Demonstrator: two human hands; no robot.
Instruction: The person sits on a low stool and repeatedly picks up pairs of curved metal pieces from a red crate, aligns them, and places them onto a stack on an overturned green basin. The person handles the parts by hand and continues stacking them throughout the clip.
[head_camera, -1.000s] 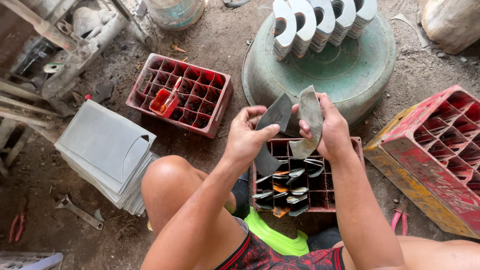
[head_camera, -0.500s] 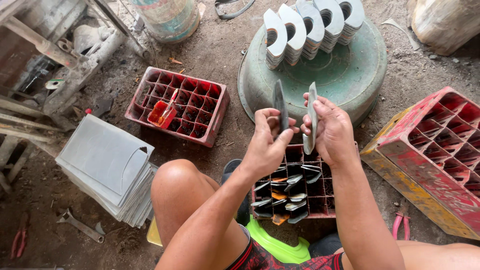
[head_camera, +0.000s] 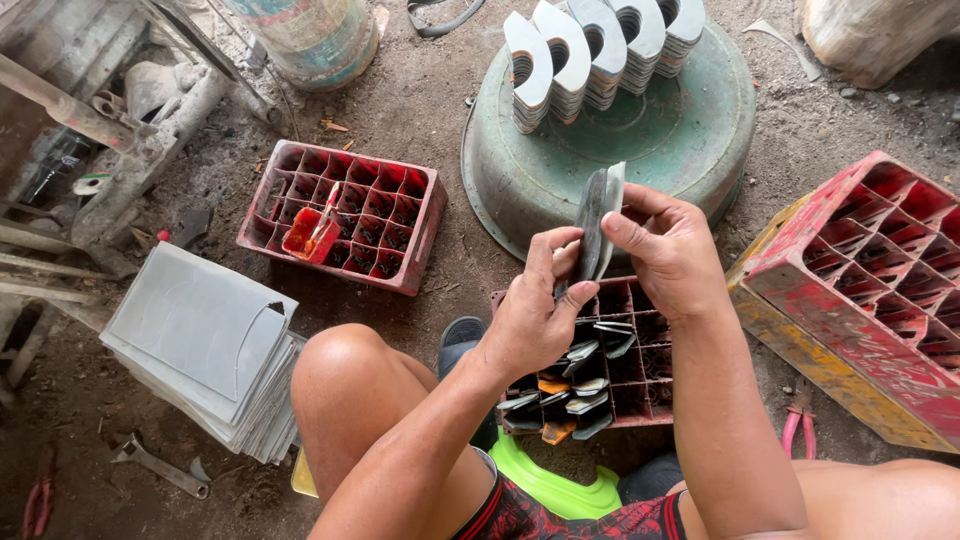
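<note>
Between the two hands, centre of view: a pair of thin curved grey metal pieces (head_camera: 598, 222), pressed flat together and held upright on edge. Left hand (head_camera: 535, 315) pinches the lower edge from the near-left, fingers closed on it. Right hand (head_camera: 672, 250) grips from the right, thumb against the face, fingers wrapped behind. Both hands closed on the pieces.

Directly below them: red compartment crate (head_camera: 640, 385) on the dirt floor, several cells holding more curved metal pieces. Just far of the hands: upturned green basin (head_camera: 690, 150) carrying stacks of grey horseshoe-shaped blanks (head_camera: 590, 55) in a row. Left: second red crate (head_camera: 345, 215) with a small red container in one cell. Near left: pile of flat grey sheets (head_camera: 200, 345), wrench (head_camera: 160, 465) just near of it. Right: tilted red crate (head_camera: 870, 290) resting on a yellow one.
</note>
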